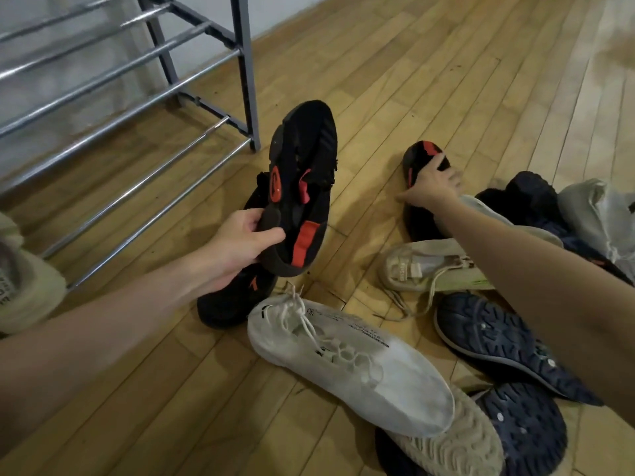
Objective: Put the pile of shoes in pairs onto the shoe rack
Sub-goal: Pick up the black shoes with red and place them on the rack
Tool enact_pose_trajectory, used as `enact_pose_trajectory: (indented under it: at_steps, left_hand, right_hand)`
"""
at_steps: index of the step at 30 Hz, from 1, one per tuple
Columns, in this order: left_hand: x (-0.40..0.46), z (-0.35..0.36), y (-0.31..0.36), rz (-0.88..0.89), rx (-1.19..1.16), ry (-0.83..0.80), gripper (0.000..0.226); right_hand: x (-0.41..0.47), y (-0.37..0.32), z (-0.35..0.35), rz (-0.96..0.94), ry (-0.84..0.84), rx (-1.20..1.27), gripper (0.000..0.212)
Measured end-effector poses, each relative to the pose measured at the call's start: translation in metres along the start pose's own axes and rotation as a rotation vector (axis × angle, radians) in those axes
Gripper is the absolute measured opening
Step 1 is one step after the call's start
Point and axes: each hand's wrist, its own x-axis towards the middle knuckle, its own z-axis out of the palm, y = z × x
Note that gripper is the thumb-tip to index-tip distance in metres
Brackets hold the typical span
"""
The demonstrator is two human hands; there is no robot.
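My left hand (237, 245) grips a black shoe with red patches (299, 187) by its heel and holds it sole-up above the floor. Under it lies another black shoe (230, 300). My right hand (433, 187) rests on a second black-and-red shoe (421, 159) that lies on the floor to the right, fingers spread over it. The metal shoe rack (137, 97) stands at the upper left with bare chrome bars. A white laced sneaker (347, 362) lies in front of me.
More shoes are heaped at the right: a beige sneaker (422, 266), dark blue soles (498, 341), a navy shoe (529, 197) and a grey one (598, 214). A beige shoe (24, 280) sits at the left edge. Wooden floor stretches beyond.
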Motion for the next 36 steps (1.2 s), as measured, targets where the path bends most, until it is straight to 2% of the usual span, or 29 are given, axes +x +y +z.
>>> enact_pose_trajectory:
  at_steps: [3, 6, 10, 13, 18, 21, 26, 28, 31, 36]
  left_hand:
    - [0.003, 0.001, -0.003, -0.001, -0.031, 0.002, 0.026]
    - [0.005, 0.001, -0.002, -0.020, -0.071, 0.006, 0.025]
    - [0.000, -0.009, -0.008, -0.056, -0.101, 0.040, 0.029]
    - [-0.010, -0.021, -0.012, -0.075, -0.125, 0.071, 0.032]
    - [-0.024, -0.037, -0.019, -0.096, -0.215, 0.129, 0.043]
    - [-0.029, -0.037, -0.024, -0.080, -0.231, 0.192, 0.039]
    - [-0.039, -0.047, -0.028, -0.046, -0.301, 0.282, 0.026]
    - [-0.043, -0.055, -0.027, -0.040, -0.316, 0.316, 0.018]
    - [-0.049, -0.072, -0.036, -0.071, -0.390, 0.403, 0.021]
    - [-0.058, -0.098, -0.052, -0.073, -0.496, 0.471, 0.020]
  right_hand:
    - [0.015, 0.001, 0.004, 0.069, -0.037, -0.056, 0.121]
    - [0.023, -0.004, 0.005, 0.145, -0.018, -0.031, 0.104]
    - [0.021, -0.003, 0.009, 0.122, 0.107, -0.044, 0.085]
    - [0.008, 0.002, 0.016, 0.005, 0.194, 0.072, 0.078]
    - [-0.017, 0.011, 0.007, -0.305, 0.321, 0.205, 0.085]
    - [-0.036, 0.000, -0.008, -0.480, 0.376, 0.266, 0.086]
    - [-0.071, -0.057, -0.008, -0.679, 0.187, 0.291, 0.086]
    - [-0.080, -0.082, 0.002, -0.677, 0.113, 0.238, 0.083]
    - [-0.089, -0.115, 0.018, -0.631, 0.002, 0.295, 0.086]
    - [-0.098, -0.165, 0.039, -0.724, -0.013, 0.335, 0.087]
